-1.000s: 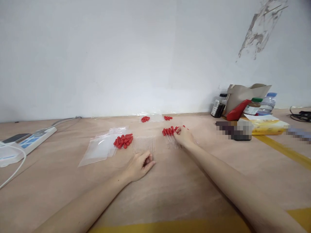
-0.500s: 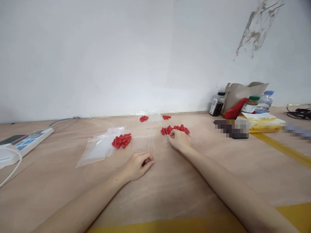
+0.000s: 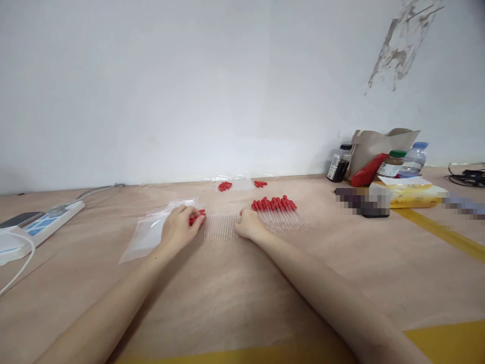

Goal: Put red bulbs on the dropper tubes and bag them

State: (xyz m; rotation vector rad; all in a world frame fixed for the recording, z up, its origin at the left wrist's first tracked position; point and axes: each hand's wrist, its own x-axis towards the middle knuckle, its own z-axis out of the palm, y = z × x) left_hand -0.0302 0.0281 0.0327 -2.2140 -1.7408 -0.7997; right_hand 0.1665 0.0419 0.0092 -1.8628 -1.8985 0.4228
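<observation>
My left hand (image 3: 179,226) reaches over the pile of red rubber bulbs (image 3: 199,218), its thumb and fingers closed in on a bulb; much of the pile is hidden beneath it. Beside it lies a row of clear glass dropper tubes (image 3: 220,225), side by side on the table. At the row's right end, my right hand (image 3: 248,224) pinches a glass tube, mostly covered by the fingers. Further right, a row of droppers with red bulbs on their ends (image 3: 276,210) is lined up, tubes pointing toward me.
Clear zip bags (image 3: 146,233) lie flat on the left. Two small groups of red bulbs (image 3: 225,186) rest on clear plastic near the wall. A power strip (image 3: 45,222) sits far left; bottles (image 3: 392,163), a bag (image 3: 366,146) and a yellow tissue pack (image 3: 413,194) stand right.
My left hand has moved forward and left from the table onto the red bulbs. My right hand has left the bulbed droppers and moved left to the row of bare glass tubes.
</observation>
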